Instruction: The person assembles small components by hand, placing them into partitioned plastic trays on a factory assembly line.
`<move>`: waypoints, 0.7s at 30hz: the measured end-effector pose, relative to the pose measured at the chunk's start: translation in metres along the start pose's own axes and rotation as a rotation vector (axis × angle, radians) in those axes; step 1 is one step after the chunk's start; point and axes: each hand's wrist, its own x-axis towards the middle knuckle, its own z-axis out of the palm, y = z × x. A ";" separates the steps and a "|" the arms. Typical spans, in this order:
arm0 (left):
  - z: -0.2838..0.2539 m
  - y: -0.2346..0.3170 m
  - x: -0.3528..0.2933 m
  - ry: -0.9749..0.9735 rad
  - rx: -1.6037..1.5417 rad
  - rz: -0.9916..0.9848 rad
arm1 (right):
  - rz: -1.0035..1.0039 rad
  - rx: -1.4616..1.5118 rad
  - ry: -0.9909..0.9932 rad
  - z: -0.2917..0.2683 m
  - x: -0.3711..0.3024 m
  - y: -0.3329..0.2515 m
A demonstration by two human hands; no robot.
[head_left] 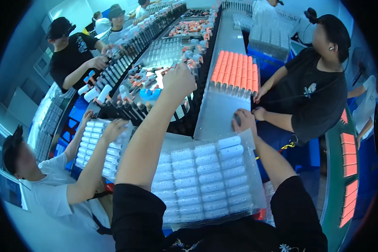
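My left hand [179, 80] reaches over the line of upright holders, its fingers closed. Whatever lies in them is hidden behind the hand. My right hand [243, 120] is low at the near end of the metal tabletop [216, 113], fingers curled round something dark that I cannot make out. Between my forearms, close to my body, lies a clear plastic tray [206, 178] with rows of pale capsule-shaped casings. Two casings [230, 147] at its far right corner look smooth and bare, while the others show through wrinkled clear plastic.
Orange tubes [233, 73] stand in rows on the metal tabletop, beside a co-worker's hands [259, 112]. Another co-worker at left handles a tray of white casings [97, 145]. Loose orange and grey parts [140, 80] fill the line's middle. A green belt [334, 185] carries orange blocks at right.
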 end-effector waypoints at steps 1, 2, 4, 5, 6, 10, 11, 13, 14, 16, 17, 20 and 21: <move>-0.014 0.005 -0.013 -0.029 0.005 -0.037 | -0.011 0.004 -0.003 -0.003 0.001 0.000; -0.023 0.006 -0.023 -0.048 0.010 -0.078 | -0.021 0.001 0.006 -0.001 0.001 0.002; -0.037 0.002 -0.039 -0.167 0.118 -0.037 | -0.054 -0.001 0.036 0.004 -0.001 0.011; -0.051 0.002 -0.051 -0.299 0.129 -0.023 | -0.060 0.010 0.042 0.007 -0.004 0.014; -0.057 -0.003 -0.062 -0.344 0.159 0.008 | -0.062 0.017 0.036 0.010 -0.003 0.013; -0.073 -0.007 -0.093 -0.687 0.038 0.284 | -0.054 0.034 0.034 0.006 -0.009 0.009; -0.080 0.001 -0.088 -0.671 -0.076 0.286 | -0.043 0.015 0.034 -0.001 -0.009 0.010; -0.067 -0.021 -0.073 -0.334 -0.287 0.421 | -0.071 0.028 0.029 0.005 -0.008 0.007; -0.076 -0.017 -0.065 -0.204 -0.142 0.307 | -0.066 0.023 0.021 0.009 -0.008 0.011; -0.082 -0.010 -0.051 0.057 0.109 0.137 | -0.055 0.010 0.011 0.011 -0.010 0.017; -0.074 -0.019 -0.039 0.065 0.107 0.121 | -0.072 0.010 0.006 0.012 -0.008 0.016; -0.020 -0.061 -0.010 0.160 0.275 0.113 | -0.065 0.036 -0.014 0.017 0.000 0.005; -0.011 -0.051 -0.009 0.124 0.234 0.033 | -0.068 0.031 -0.025 0.016 0.000 0.009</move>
